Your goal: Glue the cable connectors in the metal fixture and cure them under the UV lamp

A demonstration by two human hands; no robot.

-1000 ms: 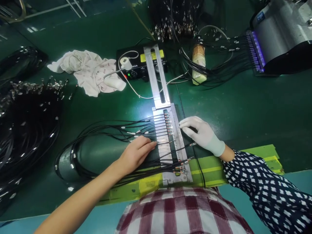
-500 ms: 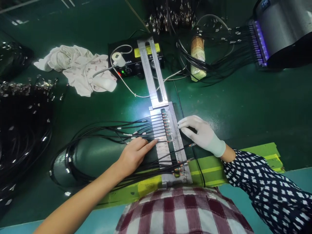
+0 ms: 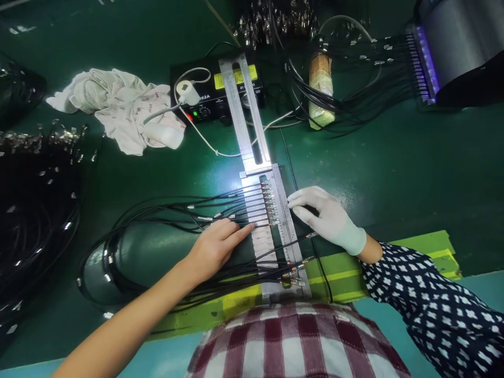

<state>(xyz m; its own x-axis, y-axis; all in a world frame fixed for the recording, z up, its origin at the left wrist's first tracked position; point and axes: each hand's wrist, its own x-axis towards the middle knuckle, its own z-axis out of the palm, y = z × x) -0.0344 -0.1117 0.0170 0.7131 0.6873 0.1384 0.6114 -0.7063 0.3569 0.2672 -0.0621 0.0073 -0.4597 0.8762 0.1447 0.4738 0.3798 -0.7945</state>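
Note:
My left hand [image 3: 216,247] is bare and closed, its index finger stretched over a black cable [image 3: 263,226] at the grooves of a metal fixture [image 3: 263,247]. Its thumb is hidden. A row of black cables [image 3: 255,202] lies side by side across the fixture, their stripped ends over its slot. My right hand [image 3: 328,215], in a white glove, has thumb and forefinger apart; their tips are at the fixture's right edge, with nothing seen between them. Below, more loose cables [image 3: 244,273] lie across the fixture, tipped with small metal connectors [image 3: 293,273].
Behind the fixture stands a black control box [image 3: 212,107] with a white plug, under a slotted metal arm [image 3: 244,115]. A crumpled cloth [image 3: 129,110] lies left of it. Cable bundles [image 3: 35,210] fill the left side. A wrapped roll [image 3: 321,89] and a purple-lit machine [image 3: 452,58] are at right.
The cable under my left index finger sits slightly higher, closer to the row. My right hand has hardly moved. The view has shifted a little.

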